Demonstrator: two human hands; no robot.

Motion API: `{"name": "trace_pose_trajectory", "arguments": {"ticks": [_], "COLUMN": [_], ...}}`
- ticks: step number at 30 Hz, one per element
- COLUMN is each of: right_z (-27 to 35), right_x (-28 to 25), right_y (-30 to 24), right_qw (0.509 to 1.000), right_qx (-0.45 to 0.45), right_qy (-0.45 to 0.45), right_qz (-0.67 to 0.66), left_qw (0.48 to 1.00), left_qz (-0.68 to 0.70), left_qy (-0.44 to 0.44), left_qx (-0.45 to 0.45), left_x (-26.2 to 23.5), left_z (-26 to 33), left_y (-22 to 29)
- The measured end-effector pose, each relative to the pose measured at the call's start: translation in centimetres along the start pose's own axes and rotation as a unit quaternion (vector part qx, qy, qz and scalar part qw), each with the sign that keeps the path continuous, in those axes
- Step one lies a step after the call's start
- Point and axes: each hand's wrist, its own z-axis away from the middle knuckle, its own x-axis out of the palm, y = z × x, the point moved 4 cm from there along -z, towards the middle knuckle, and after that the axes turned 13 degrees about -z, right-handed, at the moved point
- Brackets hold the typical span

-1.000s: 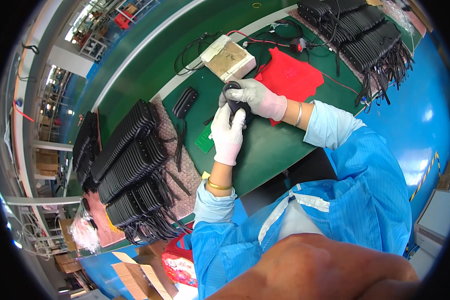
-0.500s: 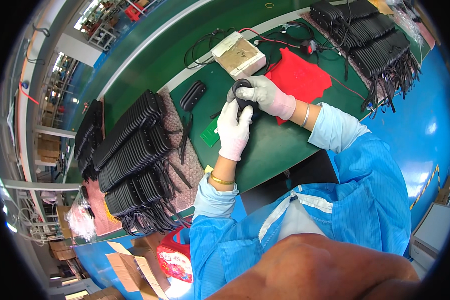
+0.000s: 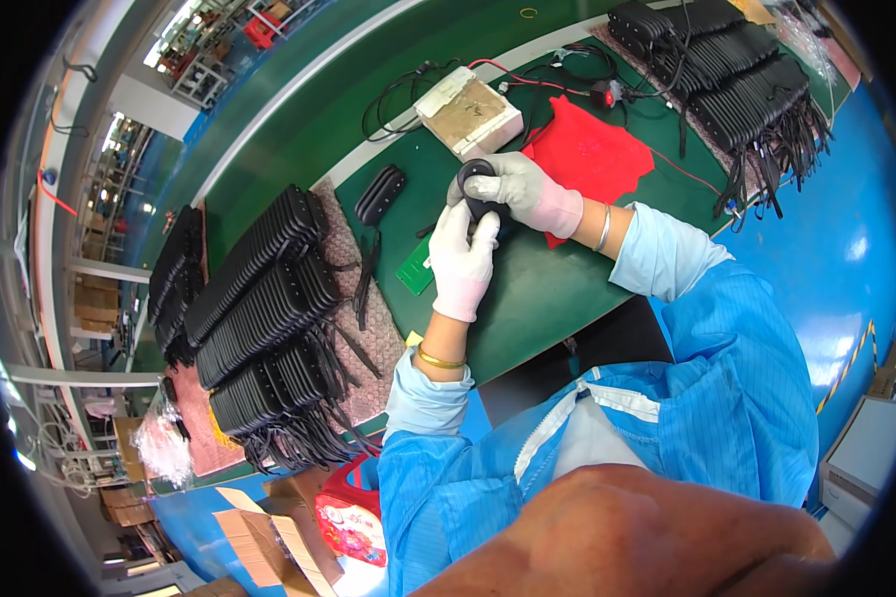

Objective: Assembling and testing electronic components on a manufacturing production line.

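Above the green table (image 3: 548, 298) I hold a black rounded oblong piece (image 3: 481, 208) between both white-gloved hands. My left hand (image 3: 460, 257) grips it from below, with thumb and fingers closed round its lower part. From the upper right my right hand (image 3: 530, 195) closes on its top, the thumb lying across its face. The gloves hide much of the piece, so I cannot tell its exact kind. A small green card (image 3: 414, 267) lies beside my left hand. Farther left, a few similar black oblong pieces (image 3: 380, 195) rest together with a dark strap trailing off.
Rows of black strapped pieces (image 3: 259, 274) are packed on bubble wrap at the left; another stack (image 3: 752, 95) sits far right. Behind my hands are a worn white box (image 3: 473, 107), a red cloth (image 3: 595, 149) and tangled cables (image 3: 587, 62). An opened carton (image 3: 259, 542) stands below the table.
The view has shifted slightly. Both hands keep the same hold on the black piece, and nothing else has visibly moved.
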Motion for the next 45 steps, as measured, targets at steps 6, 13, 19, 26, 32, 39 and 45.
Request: {"name": "trace_pose_trajectory", "arguments": {"ticks": [6,13,19,26,32,39,45], "right_z": [3.0,16.3,22.2,19.8,9.6,0.0,-1.9], "right_x": [-0.3,-10.2,-13.9,-10.7,-3.3,1.8,3.5], "right_y": [-4.9,-12.4,-12.3,-12.6,-8.8,-2.7,0.1], "right_qw": [0.91,0.542,0.559,0.505,0.759,0.977,0.996], "right_qx": [-0.038,-0.126,-0.185,-0.155,-0.228,-0.05,-0.034], "right_qy": [-0.011,0.088,0.18,0.187,0.114,0.071,0.059], "right_qz": [0.414,0.826,0.788,0.828,0.599,0.197,0.059], "left_qw": [1.0,0.995,0.985,0.983,0.989,0.996,0.998], "left_qz": [0.021,0.088,0.153,0.164,0.132,0.079,-0.023], "left_qy": [-0.02,-0.024,-0.043,-0.031,-0.015,-0.006,0.053], "left_qx": [-0.011,-0.035,-0.065,-0.072,-0.068,-0.047,-0.033], "left_x": [-0.3,-0.1,0.4,0.0,-0.3,-0.3,-1.4], "left_z": [-0.2,-0.1,0.1,-0.1,0.1,-0.3,-0.2], "left_y": [-0.7,-0.8,-0.6,-0.5,-1.2,-0.1,-1.7]}}
